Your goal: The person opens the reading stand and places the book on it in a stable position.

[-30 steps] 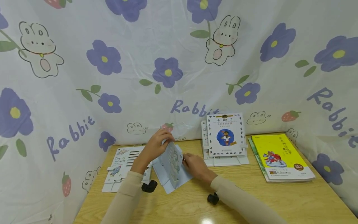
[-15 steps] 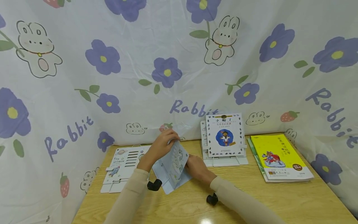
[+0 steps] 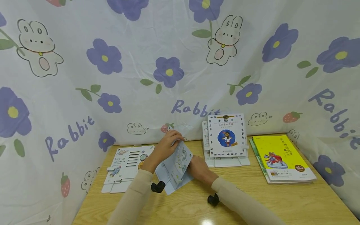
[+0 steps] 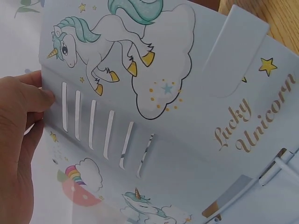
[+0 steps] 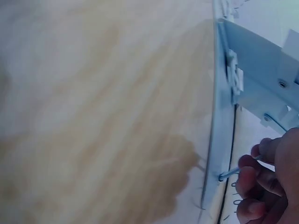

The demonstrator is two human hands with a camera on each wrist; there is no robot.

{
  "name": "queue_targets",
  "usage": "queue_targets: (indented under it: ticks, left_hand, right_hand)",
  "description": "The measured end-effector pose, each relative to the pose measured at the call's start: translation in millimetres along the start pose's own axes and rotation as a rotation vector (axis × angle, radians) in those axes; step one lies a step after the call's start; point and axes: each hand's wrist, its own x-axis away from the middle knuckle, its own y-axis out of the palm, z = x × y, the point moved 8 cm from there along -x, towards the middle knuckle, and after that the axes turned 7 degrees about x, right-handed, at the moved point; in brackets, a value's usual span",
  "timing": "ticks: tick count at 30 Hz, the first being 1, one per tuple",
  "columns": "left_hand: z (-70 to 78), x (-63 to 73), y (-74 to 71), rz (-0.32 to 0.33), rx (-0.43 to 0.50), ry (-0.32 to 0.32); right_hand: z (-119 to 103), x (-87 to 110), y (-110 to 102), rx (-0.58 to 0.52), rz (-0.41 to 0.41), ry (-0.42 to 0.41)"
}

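A pale blue folding book stand [image 3: 180,161] with a unicorn print stands at an angle on the table, its slotted panel [image 4: 177,149] raised. My left hand [image 3: 168,144] grips that panel's top edge, the thumb on the printed face and the other fingers behind it. Behind the panel, my right hand [image 3: 199,169] is partly hidden in the head view. The right wrist view shows its fingers [image 5: 250,182] pinching a thin wire support rod [image 5: 231,174] that meets the stand's base plate [image 5: 216,126].
To the left lies a white "Tiny universe" book stand [image 3: 121,170]. Another white stand [image 3: 206,150] at the back holds an upright book [image 3: 227,136] with a blue picture. Further right, a yellow book [image 3: 281,153] tops a pile. A printed curtain [image 3: 168,103] hangs behind the table [image 3: 239,193].
The stand's raised panel has swung rightward, so more of its unicorn print shows. My left hand has moved right with it, while the right hand stays behind the panel.
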Motion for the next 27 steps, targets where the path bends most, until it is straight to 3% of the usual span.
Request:
queue_targets:
  ticks: [12,19,27]
  left_hand:
    - [-1.8,-1.5,3.7,-0.008,0.016,-0.03]
    - [-3.8,0.0,4.5,0.018,0.021,-0.016]
    - [-5.9,-1.2,-3.1,0.034,0.071,-0.017]
  right_hand:
    - [5.6,-0.4,-0.7,0.009,0.009,0.003]
    - [6.3,2.1,2.2,-0.002,-0.054,0.009]
    - [8.7,6.1,1.9,-0.03,-0.124,0.072]
